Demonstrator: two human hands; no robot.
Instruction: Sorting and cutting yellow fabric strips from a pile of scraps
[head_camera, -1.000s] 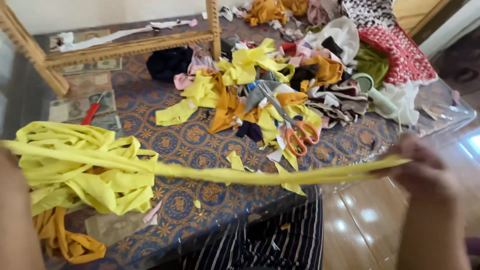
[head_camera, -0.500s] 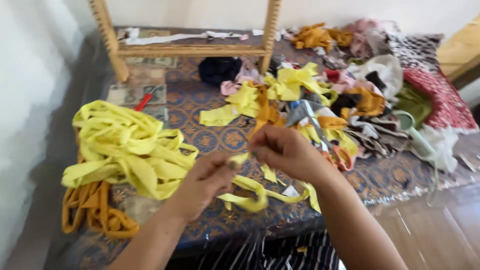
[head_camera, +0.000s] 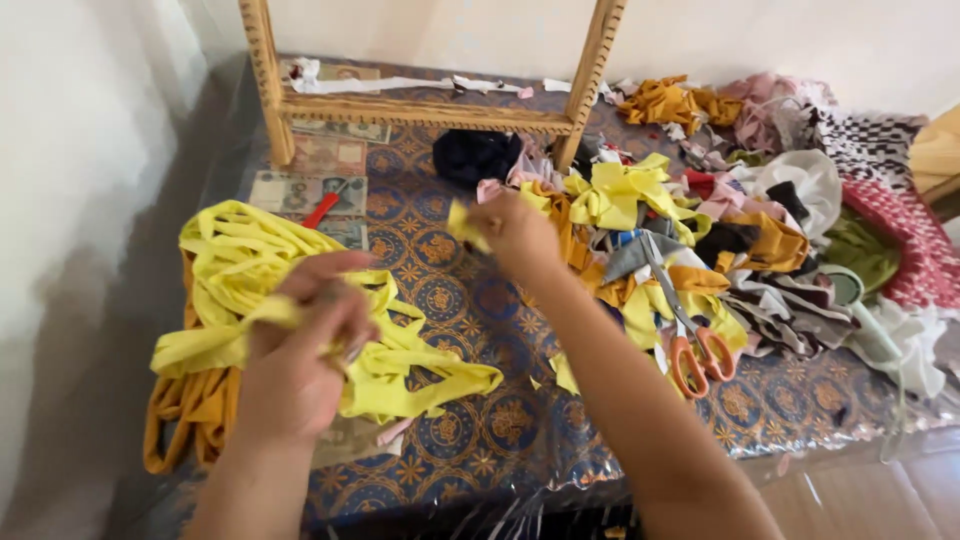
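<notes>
Strip of yellow jersey fabric (head_camera: 400, 385) beside the orange scissors (head_camera: 690, 345) on the bench (head_camera: 480, 300) | I judge it light, limp, stretchy | left hand (head_camera: 300, 365) fingers pinch its middle | right hand (head_camera: 515, 230) fingers grip its end (head_camera: 462, 222) | hold near ends.

hands: 2, left hand (head_camera: 300, 375), right hand (head_camera: 520, 232) | orange-handled scissors (head_camera: 690, 335): 1 | wooden frame (head_camera: 420, 105): 1 | yellow strip pile (head_camera: 260, 300): 1 | orange strip bundle (head_camera: 190, 415): 1 | red-handled tool (head_camera: 322, 209): 1 | scrap heap (head_camera: 760, 230): 1, pieces too tangled to count
</notes>
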